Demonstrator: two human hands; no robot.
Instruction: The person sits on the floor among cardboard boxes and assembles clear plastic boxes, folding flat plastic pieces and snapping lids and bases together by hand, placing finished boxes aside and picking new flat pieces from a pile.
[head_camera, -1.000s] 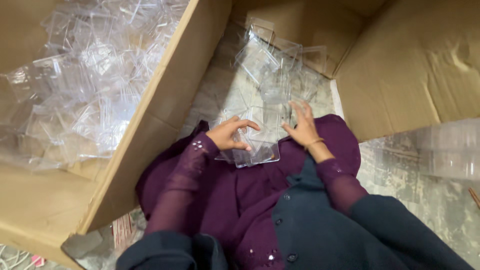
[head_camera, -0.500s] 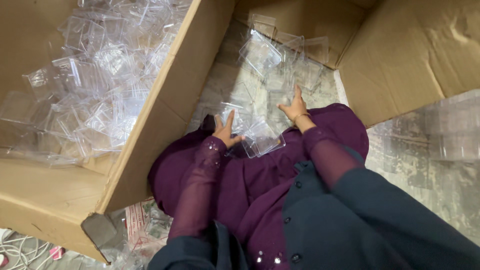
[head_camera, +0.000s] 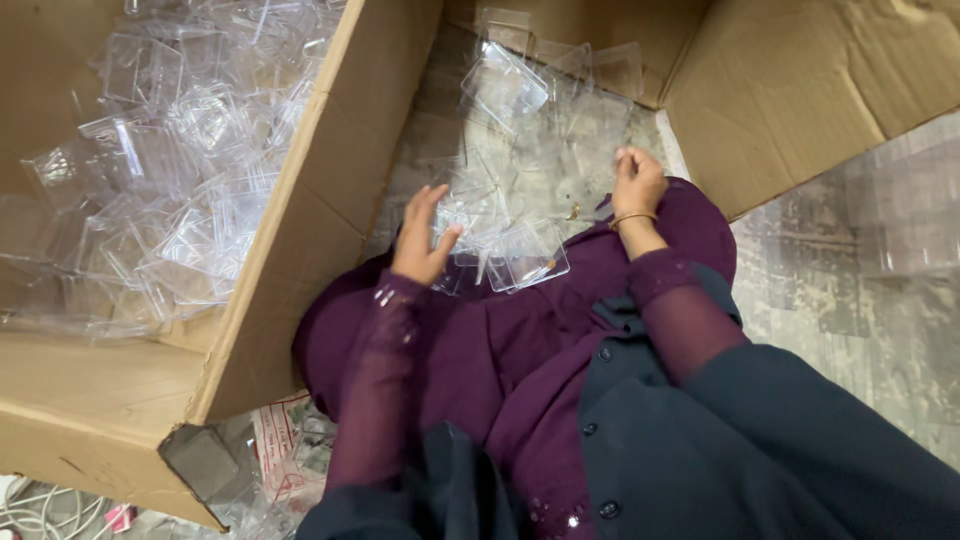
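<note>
The person's purple garment (head_camera: 480, 350) spreads over the lap below both hands. The left hand (head_camera: 420, 235) is released, fingers spread, its fingertips resting on the pile of clear plastic pieces (head_camera: 520, 190) that lies on the floor just ahead of the lap. One flat clear tray (head_camera: 527, 255) lies on the purple cloth just to the right of that hand, between the two hands. The right hand (head_camera: 638, 180) has its fingers curled down onto the far right edge of the same pile; whether it pinches a piece cannot be told. Beyond the left hand and further to its left stands a large cardboard box (head_camera: 300, 250), filled with more clear plastic containers (head_camera: 170, 170). Past the right hand, cardboard flaps (head_camera: 800, 90) rise.
</note>
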